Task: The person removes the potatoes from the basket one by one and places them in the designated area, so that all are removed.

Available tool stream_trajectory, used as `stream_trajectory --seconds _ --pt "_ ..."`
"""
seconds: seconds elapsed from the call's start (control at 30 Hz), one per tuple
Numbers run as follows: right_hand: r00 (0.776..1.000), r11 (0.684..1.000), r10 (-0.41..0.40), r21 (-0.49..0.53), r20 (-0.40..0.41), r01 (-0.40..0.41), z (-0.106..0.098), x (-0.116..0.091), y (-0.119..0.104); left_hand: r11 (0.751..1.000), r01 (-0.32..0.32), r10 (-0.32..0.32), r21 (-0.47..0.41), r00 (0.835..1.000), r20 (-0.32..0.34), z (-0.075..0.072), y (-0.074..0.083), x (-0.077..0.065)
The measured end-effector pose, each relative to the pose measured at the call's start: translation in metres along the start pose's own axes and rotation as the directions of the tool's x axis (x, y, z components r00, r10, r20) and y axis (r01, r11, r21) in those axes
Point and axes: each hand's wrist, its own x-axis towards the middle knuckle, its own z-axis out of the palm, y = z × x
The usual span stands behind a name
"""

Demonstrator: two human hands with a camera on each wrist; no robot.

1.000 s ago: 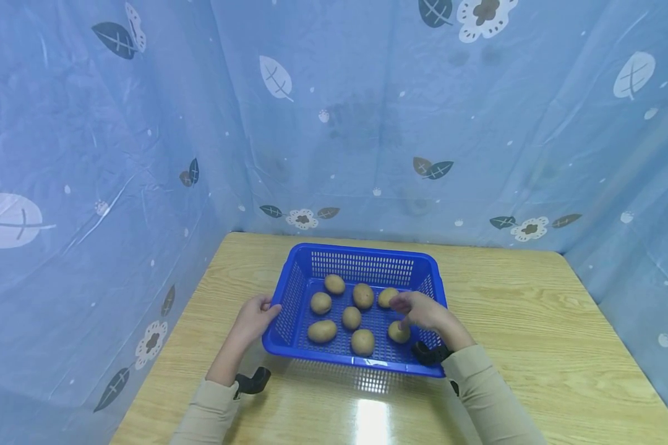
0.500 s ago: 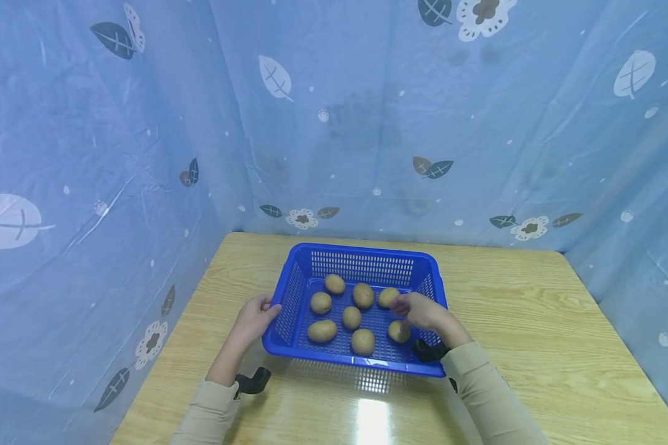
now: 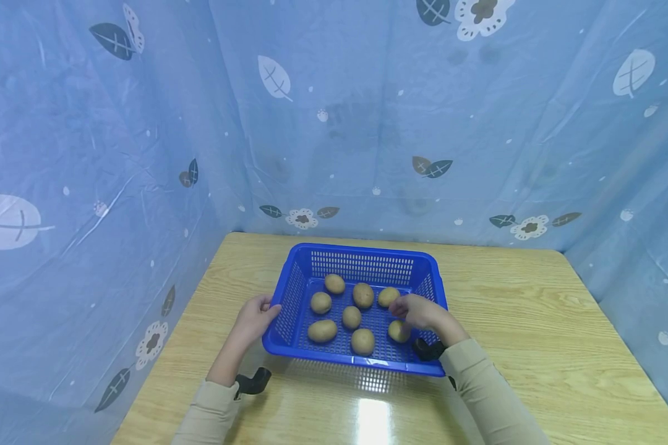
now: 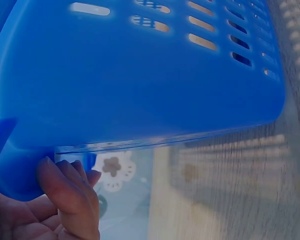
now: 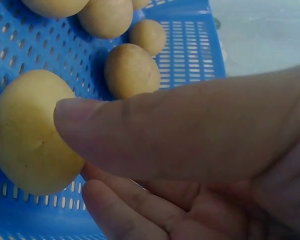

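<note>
A blue plastic basket [image 3: 362, 248] holds several potatoes lying apart on its slatted floor. My left hand [image 3: 254, 319] grips the basket's left rim; in the left wrist view the fingers [image 4: 70, 195] curl around the outside of the rim. Over the basket's right part hovers my right hand [image 3: 420, 311], thumb extended and the other fingers loosely bent, with nothing held. Below its thumb is one potato [image 3: 397, 332], and another potato [image 3: 388, 296] sits just beyond the fingertips. In the right wrist view the thumb tip overlaps the edge of a large potato [image 5: 32, 135].
The basket stands on a light wood table [image 3: 534, 321] with a bright reflection near the front edge. Blue curtains [image 3: 362, 123] printed with leaves and flowers rise behind the table and on both sides. A black wrist device [image 3: 253, 381] hangs beside the left forearm.
My right fingers have drawn slightly closer together and the hand has shifted a little over the same potato. The left hand, basket and potatoes stay put.
</note>
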Motion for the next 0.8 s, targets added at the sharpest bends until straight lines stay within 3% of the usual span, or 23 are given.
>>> stream_trajectory --seconds 0.8 --pt "0.999 0.994 0.033 -0.109 0.009 -0.032 0.0035 0.0025 0.0014 1.000 -0.011 0.011 0.014 1.000 -0.007 -0.0012 0.0006 -0.0018"
